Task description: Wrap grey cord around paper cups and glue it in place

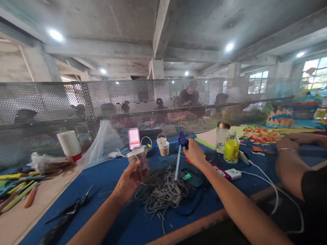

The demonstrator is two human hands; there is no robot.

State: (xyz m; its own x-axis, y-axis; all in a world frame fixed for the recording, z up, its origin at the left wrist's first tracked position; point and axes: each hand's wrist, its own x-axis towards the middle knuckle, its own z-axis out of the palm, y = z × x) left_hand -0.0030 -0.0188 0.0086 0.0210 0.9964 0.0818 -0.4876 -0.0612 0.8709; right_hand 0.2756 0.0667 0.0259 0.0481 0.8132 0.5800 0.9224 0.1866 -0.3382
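My left hand (130,182) is closed around a small paper cup (138,156) with grey cord about its side. A loose strand hangs over the cup's front. In my right hand (195,154) is a blue hot glue gun (182,138), partly hidden by the fingers, with a long clear glue stick (177,164) slanting down from it. Gun and cup are apart. Below and between both hands lies a tangled heap of grey cord (166,192) on the blue table cover. A small handled cup basket (163,146) stands just behind.
Black scissors (69,214) lie at left, near several coloured tools (15,188) and stacked paper cups (68,143). To the right are a yellow-labelled bottle (232,148), a white plug block (232,174) with cables and a co-worker's arms (290,160). A perforated screen (136,90) stands behind.
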